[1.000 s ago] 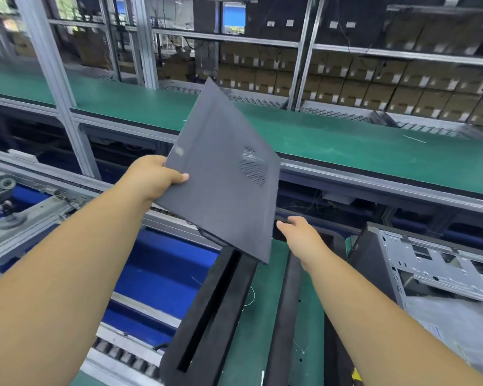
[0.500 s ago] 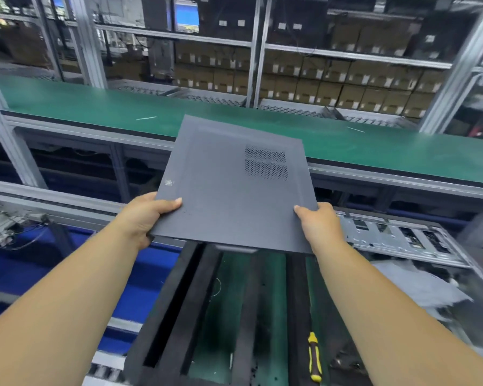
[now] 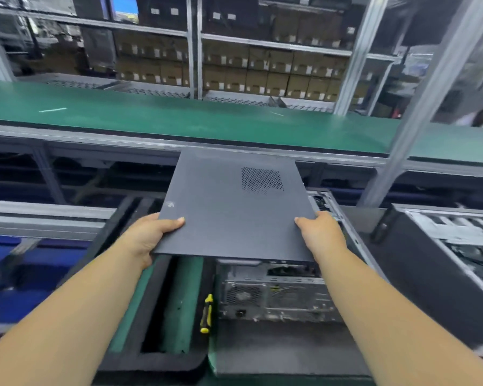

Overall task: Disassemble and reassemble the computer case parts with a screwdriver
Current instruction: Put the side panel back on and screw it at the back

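Lowered since before, side panel [image 3: 234, 213] hovers over green workbench [image 3: 179, 118].

I hold the flat dark-grey metal side panel [image 3: 232, 215] above the open metal computer case [image 3: 276, 296] — my left hand [image 3: 148, 238] at its left edge, right hand [image 3: 321, 235] at its right; the yellow-and-black-handled screwdriver [image 3: 206, 313] lies just left of the case.

I count one side panel [image 3: 229, 215] in my two hands. Below the panel sit one open case [image 3: 276, 296] and one screwdriver [image 3: 206, 313]; right of it, one more case [image 3: 441, 263]

The side panel [image 3: 234, 210] hides the computer case [image 3: 276, 296] top — a second case [image 3: 444, 246] is cut off at right.
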{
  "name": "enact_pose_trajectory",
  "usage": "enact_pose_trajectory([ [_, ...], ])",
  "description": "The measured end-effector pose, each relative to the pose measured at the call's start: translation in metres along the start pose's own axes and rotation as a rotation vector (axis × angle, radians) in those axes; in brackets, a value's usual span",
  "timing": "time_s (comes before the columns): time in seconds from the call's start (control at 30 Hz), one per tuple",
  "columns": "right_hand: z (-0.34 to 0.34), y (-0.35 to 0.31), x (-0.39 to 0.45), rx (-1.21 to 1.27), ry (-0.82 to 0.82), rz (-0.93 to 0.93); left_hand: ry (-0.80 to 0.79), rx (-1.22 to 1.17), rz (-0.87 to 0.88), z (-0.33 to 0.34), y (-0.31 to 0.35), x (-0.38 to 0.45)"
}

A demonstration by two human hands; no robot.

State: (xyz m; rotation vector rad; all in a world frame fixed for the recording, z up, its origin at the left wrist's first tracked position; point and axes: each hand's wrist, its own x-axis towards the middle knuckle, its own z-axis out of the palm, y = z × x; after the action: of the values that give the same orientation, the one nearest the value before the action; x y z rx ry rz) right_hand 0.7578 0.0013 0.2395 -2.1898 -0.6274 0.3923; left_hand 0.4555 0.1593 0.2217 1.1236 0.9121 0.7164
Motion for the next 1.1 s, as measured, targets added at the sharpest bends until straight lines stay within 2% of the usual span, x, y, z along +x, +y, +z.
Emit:
enact_pose_trajectory([
  [0.17, -0.053, 0.052, 0.011, -0.047, 0.056, 0.02, -0.018, -0.019, -0.051, 0.067, -0.028, -0.013],
  [0.37, -0.08, 0.089, 0.021, -0.14, 0.031, 0.074, -0.007, -0.004, -0.096, 0.11, -0.046, -0.027],
  [0.7, -0.083, 0.107, 0.034, -0.246, -0.01, 0.096, -0.001, 0.023, -0.142, 0.131, -0.051, -0.026],
  [1.03, -0.086, 0.108, 0.042, -0.294, 0.034, 0.089, -0.009, 0.077, -0.149, 0.141, -0.048, -0.018],
  [1.1, -0.086, 0.107, 0.041, -0.364, 0.063, 0.064, -0.01, 0.114, -0.162, 0.143, -0.047, -0.017],
])
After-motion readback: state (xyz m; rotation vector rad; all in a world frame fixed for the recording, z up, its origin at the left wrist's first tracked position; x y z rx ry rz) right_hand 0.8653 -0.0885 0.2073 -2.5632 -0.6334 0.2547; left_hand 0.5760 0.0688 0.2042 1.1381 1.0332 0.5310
